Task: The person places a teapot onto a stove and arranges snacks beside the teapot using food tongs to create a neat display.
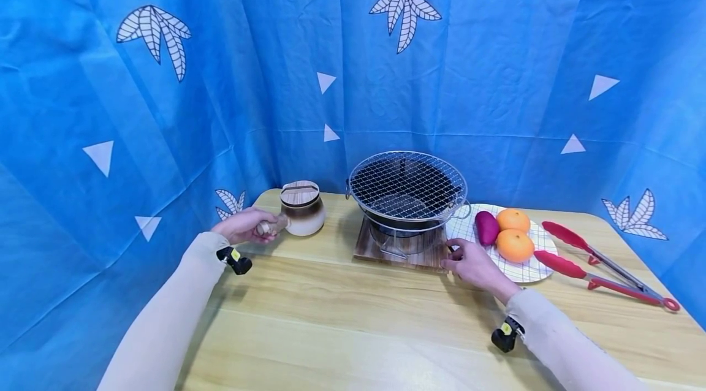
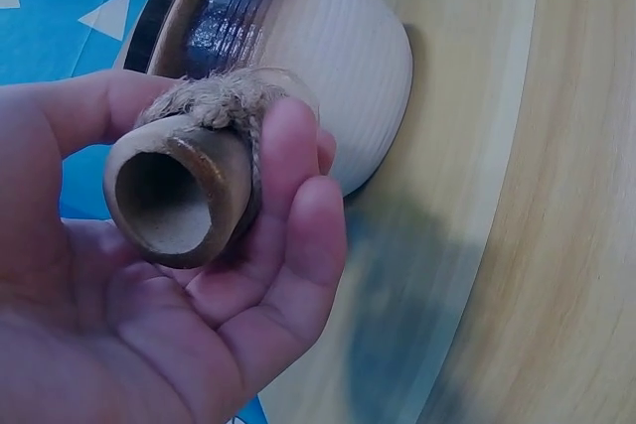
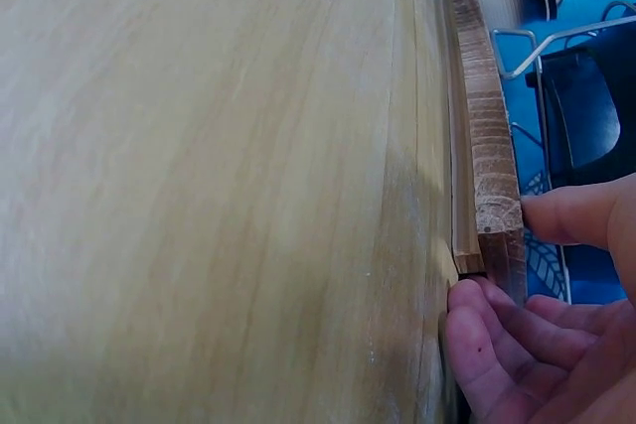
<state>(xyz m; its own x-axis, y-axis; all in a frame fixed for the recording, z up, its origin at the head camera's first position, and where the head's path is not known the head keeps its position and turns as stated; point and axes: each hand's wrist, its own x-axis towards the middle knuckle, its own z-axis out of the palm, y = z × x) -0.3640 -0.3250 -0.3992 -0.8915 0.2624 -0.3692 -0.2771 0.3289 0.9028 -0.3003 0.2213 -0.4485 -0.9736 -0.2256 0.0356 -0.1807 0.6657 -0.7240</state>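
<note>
Free room over near tabletop (image 1: 342, 330), grill (image 1: 407, 192) behind it

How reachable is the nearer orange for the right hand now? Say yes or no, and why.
Probably yes: the right hand is close to the plate, with nothing visible between it and the nearer orange. But it grips the wooden board, so would likely have to let go first.

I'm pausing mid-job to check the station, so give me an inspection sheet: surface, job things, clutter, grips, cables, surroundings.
Surface: pale wood table.
Job things: lidded pot, upright; round grill standing on wooden board.
Clutter: plate with purple item and two oranges, right of the grill; red-tipped tongs spread open beside it.
Grips: left grip holds the pot's handle; right grip pinches the wooden board's near right corner.
Cables: nothing seen.
Surroundings: blue patterned curtain behind and at left.
</note>
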